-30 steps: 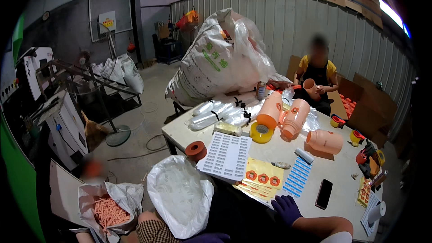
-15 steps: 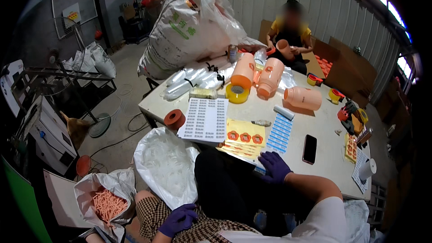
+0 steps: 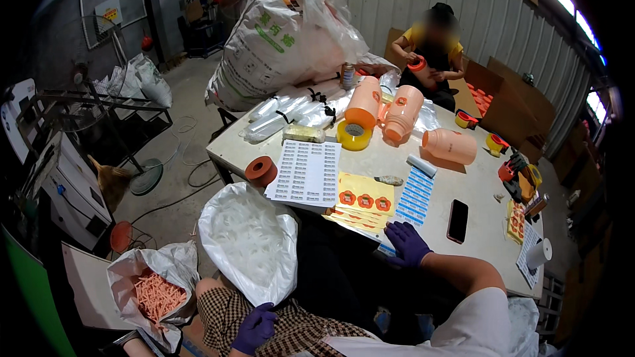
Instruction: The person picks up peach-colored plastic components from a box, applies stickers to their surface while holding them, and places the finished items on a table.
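Observation:
My right hand [image 3: 408, 244], in a purple glove, lies with outstretched fingers on the table's near edge, holding nothing. Just beyond its fingertips are yellow sheets of red flower-shaped stickers [image 3: 365, 201] and a blue-and-white label sheet [image 3: 415, 197]. My left hand [image 3: 254, 328], gloved alike, is low over the checked cloth [image 3: 297, 322] on my lap. Its fingers are loosely bent and apart, close to the lower tip of a white sack [image 3: 281, 277] of translucent plastic pieces. I see nothing held in it.
Peach bottles [image 3: 450, 146], clear tape [image 3: 354, 135], printed sheets [image 3: 304, 172], a brown roll [image 3: 260, 170] and a phone [image 3: 458, 221] lie on the table [image 3: 479, 188]. A large sack [image 3: 274, 46] stands behind. Across sits a person [image 3: 431, 59] holding a bottle. Peach pieces [image 3: 159, 294] fill a floor bag.
My left hand has shifted slightly down and left, its fingers bending. The right hand stays put. The person across has turned the bottle, so its red-orange end now shows. The view has shifted slightly.

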A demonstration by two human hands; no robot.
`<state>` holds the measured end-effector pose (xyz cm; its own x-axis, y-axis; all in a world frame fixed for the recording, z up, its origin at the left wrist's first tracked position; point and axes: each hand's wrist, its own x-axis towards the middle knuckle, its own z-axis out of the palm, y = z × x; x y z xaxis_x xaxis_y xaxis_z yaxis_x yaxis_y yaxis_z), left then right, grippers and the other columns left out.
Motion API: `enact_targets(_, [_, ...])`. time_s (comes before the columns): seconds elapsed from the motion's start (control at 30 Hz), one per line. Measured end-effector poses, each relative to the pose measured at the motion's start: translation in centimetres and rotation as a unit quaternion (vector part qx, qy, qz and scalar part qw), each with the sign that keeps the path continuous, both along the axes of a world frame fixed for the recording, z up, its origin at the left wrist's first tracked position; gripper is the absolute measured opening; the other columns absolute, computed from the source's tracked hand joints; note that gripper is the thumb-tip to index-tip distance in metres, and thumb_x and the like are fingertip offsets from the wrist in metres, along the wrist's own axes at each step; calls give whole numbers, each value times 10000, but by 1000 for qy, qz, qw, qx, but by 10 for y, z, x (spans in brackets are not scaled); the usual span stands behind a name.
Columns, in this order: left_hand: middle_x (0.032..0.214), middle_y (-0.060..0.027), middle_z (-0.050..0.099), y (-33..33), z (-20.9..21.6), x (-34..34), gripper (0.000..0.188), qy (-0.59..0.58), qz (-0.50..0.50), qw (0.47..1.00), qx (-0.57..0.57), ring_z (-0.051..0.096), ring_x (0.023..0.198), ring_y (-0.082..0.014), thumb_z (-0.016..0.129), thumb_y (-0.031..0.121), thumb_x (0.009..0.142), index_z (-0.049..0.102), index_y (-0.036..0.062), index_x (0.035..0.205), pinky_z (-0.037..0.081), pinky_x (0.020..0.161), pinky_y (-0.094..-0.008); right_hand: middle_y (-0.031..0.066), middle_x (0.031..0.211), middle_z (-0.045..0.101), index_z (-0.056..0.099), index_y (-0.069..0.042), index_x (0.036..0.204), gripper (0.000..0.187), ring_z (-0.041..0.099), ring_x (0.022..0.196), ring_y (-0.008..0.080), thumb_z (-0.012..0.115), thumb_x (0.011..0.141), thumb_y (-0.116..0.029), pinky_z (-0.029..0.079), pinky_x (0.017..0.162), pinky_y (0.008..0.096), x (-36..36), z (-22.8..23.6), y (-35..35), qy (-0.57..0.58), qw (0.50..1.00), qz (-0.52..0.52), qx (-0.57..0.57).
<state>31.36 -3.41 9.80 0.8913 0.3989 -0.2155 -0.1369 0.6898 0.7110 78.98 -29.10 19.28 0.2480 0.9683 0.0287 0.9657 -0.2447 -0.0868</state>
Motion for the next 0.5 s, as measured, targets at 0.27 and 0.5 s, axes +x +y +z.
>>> enact_targets(0.27, [1061, -120, 663, -1, 0, 31, 361, 49, -27, 998, 19, 616, 856, -176, 523, 123, 1006, 526, 17, 1350, 505, 752, -319, 226, 1560, 322, 296, -30, 1525, 860, 299, 1435, 413, 563, 893, -547, 191, 1189, 537, 6, 1, 1, 9, 1000, 15, 11])
enact_targets(0.5, [908, -22, 619, -3, 6, 47, 400, 23, -76, 914, 398, 539, 681, -74, 535, 49, 959, 512, -63, 1342, 464, 672, -215, 210, 1583, 298, 275, -37, 1541, 894, 260, 1469, 385, 550, 896, -592, 172, 1208, 504, 29, -1, 7, 15, 999, -21, -47])
